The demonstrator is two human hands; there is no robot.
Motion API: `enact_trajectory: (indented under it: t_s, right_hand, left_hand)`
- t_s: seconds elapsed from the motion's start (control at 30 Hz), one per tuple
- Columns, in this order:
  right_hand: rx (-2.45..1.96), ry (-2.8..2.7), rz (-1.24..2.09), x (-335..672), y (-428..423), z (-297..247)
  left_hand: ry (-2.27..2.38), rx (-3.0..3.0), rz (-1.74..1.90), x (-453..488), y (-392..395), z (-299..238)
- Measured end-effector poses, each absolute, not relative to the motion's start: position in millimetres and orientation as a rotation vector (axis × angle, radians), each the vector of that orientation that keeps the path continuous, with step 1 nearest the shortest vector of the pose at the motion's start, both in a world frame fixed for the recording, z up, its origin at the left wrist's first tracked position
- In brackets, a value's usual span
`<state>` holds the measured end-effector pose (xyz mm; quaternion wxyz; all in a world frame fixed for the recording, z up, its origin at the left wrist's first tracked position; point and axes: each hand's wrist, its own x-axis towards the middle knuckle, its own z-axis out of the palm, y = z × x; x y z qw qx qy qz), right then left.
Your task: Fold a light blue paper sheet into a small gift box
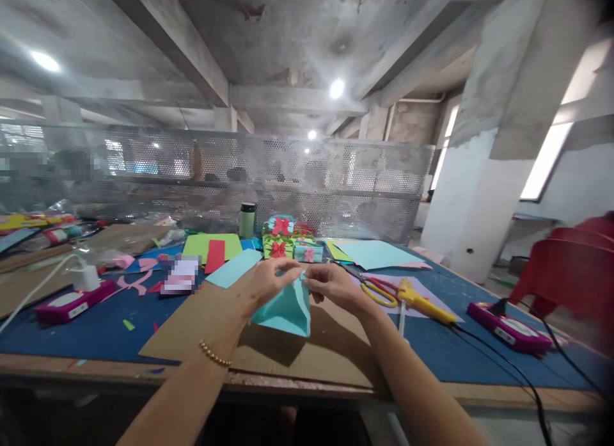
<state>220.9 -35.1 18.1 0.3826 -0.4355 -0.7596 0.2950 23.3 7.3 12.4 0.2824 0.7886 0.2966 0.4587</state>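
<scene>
Pinching at its narrow top edge, both hands hold up a turquoise paper piece folded into a hollow, wedge-like form (282,313) above a flat brown cardboard sheet (192,334). The thumb and forefinger of the left hand (274,281) come together on the top from one side; the fingers of the right hand (332,283) are curled, their tips closing on it from the other. Gripping from both sides probably brings the paper's edges together while leaving its wide lower part uncrushed. The cardboard likely serves as a work mat, sparing the blue tabletop (451,363).

Scissors with yellow and red handles (378,291) and a yellow glue gun with a black cord (425,305) lie beside the right forearm, presumably for easy reach. Small paper boxes with red and pink bows (279,238) stand beyond the hands, apparently set back to leave working room.

The turquoise paper lies directly between the fingertips at its top, its body hanging below them and mostly toward the left hand. Whether its lower edge touches the cardboard, I cannot tell.
</scene>
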Motion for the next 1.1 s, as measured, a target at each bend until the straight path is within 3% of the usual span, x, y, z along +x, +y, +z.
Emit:
enact_trajectory:
  t_s: [0.37,0.7,1.1]
  right_hand:
    - [-0.970,-1.802,0.882,212,-34,18]
    - [-1.009,-1.787,0.475,199,-41,21]
    - [-0.857,-1.642,1.083,214,-33,13]
  left_hand:
    - [0.698,2.108,1.272,24,16,8]
    - [0.715,1.977,1.286,25,13,10]
    - [0.594,1.982,1.169,22,11,10]
